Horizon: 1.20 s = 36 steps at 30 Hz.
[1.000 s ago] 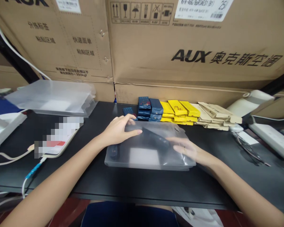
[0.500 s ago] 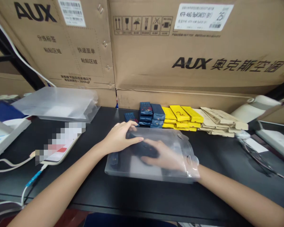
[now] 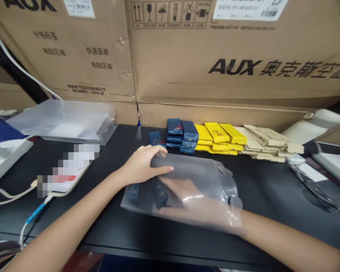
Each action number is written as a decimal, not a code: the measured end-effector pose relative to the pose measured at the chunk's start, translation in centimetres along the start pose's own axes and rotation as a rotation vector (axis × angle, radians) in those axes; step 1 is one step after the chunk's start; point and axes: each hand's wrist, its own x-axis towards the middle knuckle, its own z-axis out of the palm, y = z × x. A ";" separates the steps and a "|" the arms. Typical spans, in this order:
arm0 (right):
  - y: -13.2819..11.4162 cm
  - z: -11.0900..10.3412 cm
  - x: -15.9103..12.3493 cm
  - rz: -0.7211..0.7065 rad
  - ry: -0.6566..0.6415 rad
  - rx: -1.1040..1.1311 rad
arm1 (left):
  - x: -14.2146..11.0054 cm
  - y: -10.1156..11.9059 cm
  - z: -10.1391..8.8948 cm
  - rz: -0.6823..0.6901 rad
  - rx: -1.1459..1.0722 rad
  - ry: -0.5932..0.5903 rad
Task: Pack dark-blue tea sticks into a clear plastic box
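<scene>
A translucent plastic bag (image 3: 198,168) lies on the black table, its mouth with rounded tabs toward the right. My left hand (image 3: 141,164) grips its far left corner, thumb on top and fingers over the back edge. Inside the bag is my right hand (image 3: 187,198), seen blurrily through the plastic, its forearm coming out of the mouth. Thumb and fingers are around a dark blue packet (image 3: 161,193). Left of that, a second dark blue packet (image 3: 133,192) stands in the bag's end.
Behind the bag are stacks of dark blue packets (image 3: 189,131), yellow packets (image 3: 216,132) and beige packets (image 3: 268,136). A phone (image 3: 73,173) with cables and another translucent bag (image 3: 73,117) lie left. Glasses (image 3: 311,189) and a white bottle (image 3: 314,122) are right; cardboard boxes (image 3: 170,68) stand behind.
My right hand has tilted within the bag, and the dark blue packet in it now stands near the bag's left end. The bag's near side bulges upward. My left hand keeps its place.
</scene>
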 end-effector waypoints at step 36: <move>0.2 -0.2 -0.7 -0.151 -0.090 -0.135 | -0.3 0.3 -0.1 -0.006 -0.013 0.006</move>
